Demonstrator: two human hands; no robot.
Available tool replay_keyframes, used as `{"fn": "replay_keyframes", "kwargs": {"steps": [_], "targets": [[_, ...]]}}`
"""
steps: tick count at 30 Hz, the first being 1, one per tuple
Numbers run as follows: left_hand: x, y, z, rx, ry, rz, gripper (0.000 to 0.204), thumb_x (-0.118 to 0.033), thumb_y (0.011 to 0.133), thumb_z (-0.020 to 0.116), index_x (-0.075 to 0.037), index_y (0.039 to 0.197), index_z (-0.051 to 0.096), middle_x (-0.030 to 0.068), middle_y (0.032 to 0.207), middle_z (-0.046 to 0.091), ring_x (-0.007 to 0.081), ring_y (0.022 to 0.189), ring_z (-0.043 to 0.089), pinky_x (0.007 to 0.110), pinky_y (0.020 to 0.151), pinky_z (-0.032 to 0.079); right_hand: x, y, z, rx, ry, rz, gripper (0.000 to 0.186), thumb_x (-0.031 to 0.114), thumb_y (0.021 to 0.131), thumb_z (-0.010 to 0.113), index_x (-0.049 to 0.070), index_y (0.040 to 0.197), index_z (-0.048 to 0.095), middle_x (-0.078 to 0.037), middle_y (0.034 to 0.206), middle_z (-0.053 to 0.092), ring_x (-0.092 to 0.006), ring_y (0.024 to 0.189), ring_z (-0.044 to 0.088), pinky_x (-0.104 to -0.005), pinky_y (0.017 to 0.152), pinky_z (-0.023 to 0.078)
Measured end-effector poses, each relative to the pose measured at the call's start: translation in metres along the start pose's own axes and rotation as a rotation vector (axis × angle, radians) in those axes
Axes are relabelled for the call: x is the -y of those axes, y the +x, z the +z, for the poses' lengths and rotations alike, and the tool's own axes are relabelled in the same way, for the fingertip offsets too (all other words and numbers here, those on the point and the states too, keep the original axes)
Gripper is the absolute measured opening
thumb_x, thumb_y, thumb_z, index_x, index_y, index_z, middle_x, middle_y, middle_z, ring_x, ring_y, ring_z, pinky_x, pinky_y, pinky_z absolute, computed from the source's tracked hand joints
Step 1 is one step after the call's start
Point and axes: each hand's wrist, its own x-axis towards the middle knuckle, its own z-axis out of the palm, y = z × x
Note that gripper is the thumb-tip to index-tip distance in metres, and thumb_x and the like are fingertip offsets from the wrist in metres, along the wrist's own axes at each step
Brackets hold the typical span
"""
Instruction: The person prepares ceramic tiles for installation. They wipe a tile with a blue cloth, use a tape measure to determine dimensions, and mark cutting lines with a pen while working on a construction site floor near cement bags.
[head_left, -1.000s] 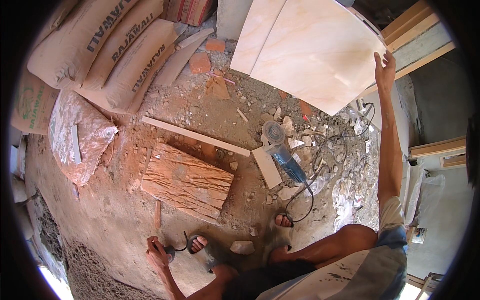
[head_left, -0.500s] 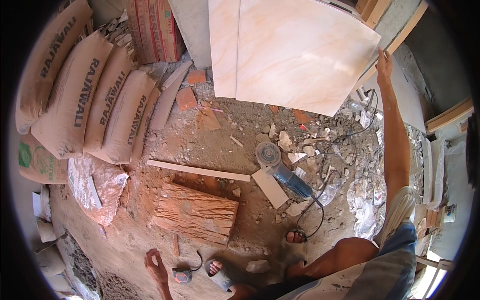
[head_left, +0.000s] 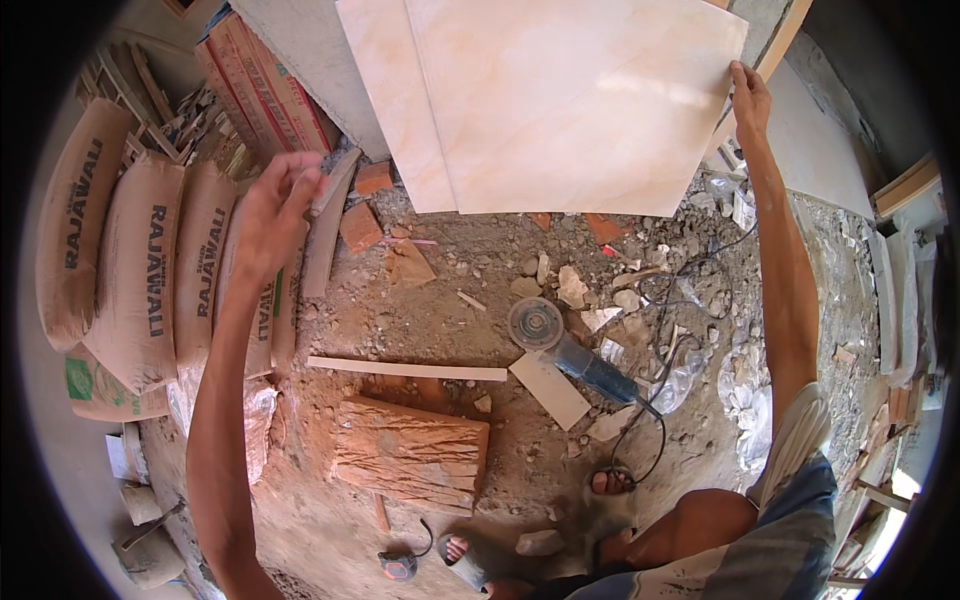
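My right hand grips the right edge of a large cream tile with faint veining; thumb and fingers are at its rim. The tile leans upright at the back and overlaps a second cream tile on its left. My left hand is raised in the air over the cement bags, left of the tiles. It is slightly blurred, its fingers loosely bent and apart, with nothing seen in them. On the ground below lies a blue angle grinder with a grey disc and a black cord.
Brown cement bags stand in a row at left, beside red tile boxes. A textured orange block, a thin tile strip, a small tile offcut, a tape measure and rubble lie on the dirt floor.
My left hand has risen from low by the tape measure to above the bags. My right hand stays on the tile's edge, and the tile now stands straighter in view. The view has shifted.
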Motion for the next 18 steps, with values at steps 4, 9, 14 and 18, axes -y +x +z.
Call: {"fn": "replay_keyframes", "kwargs": {"steps": [4,9,14,18], "targets": [[-0.016,0.092,0.035,-0.024,0.167,0.105,0.054,-0.038,0.109,0.065,0.001,0.147,0.059,0.0140,0.137,0.072,0.0192,0.123,0.068,0.035,0.101,0.054,0.014,-0.015,0.020,0.107,0.329,0.285,0.041,0.036,0.101,0.079,0.006,0.129,0.072,0.000,0.104,0.071,-0.0100,0.096,0.062,-0.0312,0.086,0.051],[-0.030,0.163,0.090,-0.293,0.047,0.171,0.063,-0.038,0.105,0.068,0.007,0.147,0.056,0.0228,0.140,0.069,0.0300,0.129,0.069,0.039,0.110,0.053,0.020,-0.010,0.011,0.060,0.510,0.267,0.054,0.040,0.101,0.077,0.000,0.137,0.069,-0.006,0.113,0.071,-0.0144,0.095,0.063,-0.0321,0.083,0.052],[-0.028,0.180,0.102,-0.277,-0.109,0.048,0.105,-0.079,0.100,0.047,0.000,0.168,0.031,0.0215,0.168,0.043,0.0343,0.152,0.041,0.043,0.126,0.032,0.088,-0.068,0.007,-0.068,0.744,0.382,0.065,0.045,0.107,0.067,-0.002,0.150,0.053,-0.011,0.152,0.058,-0.0264,0.143,0.052,-0.0406,0.125,0.036],[-0.016,0.150,0.091,-0.161,-0.897,-0.202,0.099,-0.076,0.106,0.043,0.005,0.162,0.040,0.0209,0.157,0.056,0.0349,0.143,0.054,0.041,0.125,0.036,0.115,-0.095,-0.013,-0.140,0.791,0.309,0.073,0.058,0.111,0.050,0.000,0.154,0.050,-0.011,0.159,0.055,-0.0261,0.149,0.048,-0.0399,0.128,0.032]]}}
